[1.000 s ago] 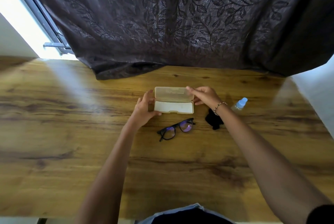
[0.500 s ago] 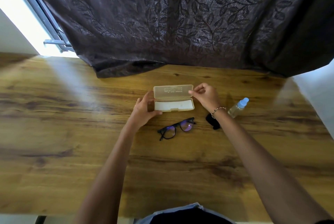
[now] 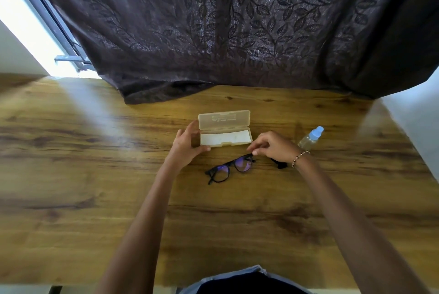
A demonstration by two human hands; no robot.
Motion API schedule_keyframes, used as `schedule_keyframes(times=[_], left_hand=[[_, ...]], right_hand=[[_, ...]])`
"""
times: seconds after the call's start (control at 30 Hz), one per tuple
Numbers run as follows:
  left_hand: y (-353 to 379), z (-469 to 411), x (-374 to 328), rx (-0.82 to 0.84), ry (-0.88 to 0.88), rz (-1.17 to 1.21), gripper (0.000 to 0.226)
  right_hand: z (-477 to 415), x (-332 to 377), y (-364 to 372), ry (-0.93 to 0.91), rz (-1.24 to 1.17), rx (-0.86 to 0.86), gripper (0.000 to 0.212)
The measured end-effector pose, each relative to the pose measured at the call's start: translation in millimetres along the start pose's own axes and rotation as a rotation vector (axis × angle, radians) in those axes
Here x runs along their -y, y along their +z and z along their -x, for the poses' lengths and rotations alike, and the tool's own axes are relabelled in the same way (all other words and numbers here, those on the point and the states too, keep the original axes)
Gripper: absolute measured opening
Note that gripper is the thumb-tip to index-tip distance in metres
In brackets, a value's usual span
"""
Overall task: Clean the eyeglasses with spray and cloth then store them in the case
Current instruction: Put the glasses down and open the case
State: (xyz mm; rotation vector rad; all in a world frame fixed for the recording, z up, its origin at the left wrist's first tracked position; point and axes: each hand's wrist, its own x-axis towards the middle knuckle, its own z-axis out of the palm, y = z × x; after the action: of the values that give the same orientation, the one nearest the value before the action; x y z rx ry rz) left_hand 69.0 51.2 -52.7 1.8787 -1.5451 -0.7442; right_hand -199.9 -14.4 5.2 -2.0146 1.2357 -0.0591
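The left hand (image 3: 187, 149) closes its grip round the left end of the open case (image 3: 225, 137), near the far edge of the tabletop (image 3: 95, 198). The eyeglasses (image 3: 229, 168) lie just nearer. The right hand (image 3: 273, 147), fingers curled, reaches their frame, though whether it grips cannot be told. The spray bottle (image 3: 310, 138) sits to the right.

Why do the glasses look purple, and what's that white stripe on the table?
Head view: the eyeglasses have a purple sheen on the lenses, probably reflected light. Head view: a pale streak of glare crosses the left side of the table, below the window, which is blown out to plain white. Head view: the wood grain looks soft and smeared toward the picture's edges.
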Motion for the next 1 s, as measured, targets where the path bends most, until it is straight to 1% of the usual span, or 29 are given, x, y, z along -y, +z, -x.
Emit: schedule_keyframes(times=[0.1, 0.23, 0.4, 0.5, 0.6, 0.73, 0.87, 1.0], left_hand=[[1, 1, 1, -0.009, 0.013, 0.012, 0.095], [1, 2, 1, -0.016, 0.022, 0.011, 0.095], [0, 2, 0, -0.027, 0.053, 0.005, 0.092], [0, 2, -1, -0.034, 0.054, 0.004, 0.090], [0, 2, 1, -0.032, 0.055, 0.001, 0.088], [1, 2, 1, -0.033, 0.039, 0.004, 0.092], [0, 0, 1, -0.035, 0.043, -0.010, 0.092], [1, 0, 2, -0.032, 0.038, -0.011, 0.091]], right_hand=[[1, -2, 4, 0.012, -0.032, 0.022, 0.017], [2, -8, 7, 0.006, -0.063, 0.017, 0.015], [5, -10, 4, -0.010, -0.325, 0.035, 0.013], [6, -7, -3, -0.008, -0.441, -0.020, 0.013], [2, -1, -14, 0.013, -0.565, -0.121, 0.013], [-10, 8, -21, 0.031, -0.564, -0.214, 0.014], [-23, 13, -20, 0.098, -0.543, -0.216, 0.010], [-30, 16, -15, 0.141, -0.543, -0.189, 0.015]])
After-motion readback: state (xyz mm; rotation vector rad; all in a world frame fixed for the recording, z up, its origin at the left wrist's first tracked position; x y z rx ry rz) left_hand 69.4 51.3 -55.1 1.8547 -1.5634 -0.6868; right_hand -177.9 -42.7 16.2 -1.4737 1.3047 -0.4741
